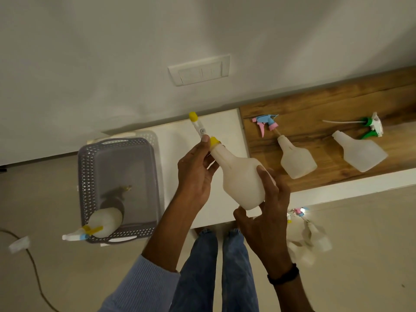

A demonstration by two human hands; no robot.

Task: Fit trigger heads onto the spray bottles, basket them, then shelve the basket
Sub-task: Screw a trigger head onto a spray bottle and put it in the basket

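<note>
Spray bottle held above the tabletop, trigger head at its neck.
My right hand wrapped the body to steady it; my left hand pinched the head's yellow collar, probably for twisting; basket sat close by on my left.

White ledge joined to wood top. On white part: grey basket. On wood: pink-blue head, tube tip at neck of flat-lying bottle; green head just behind second bottle, also flat.
</note>
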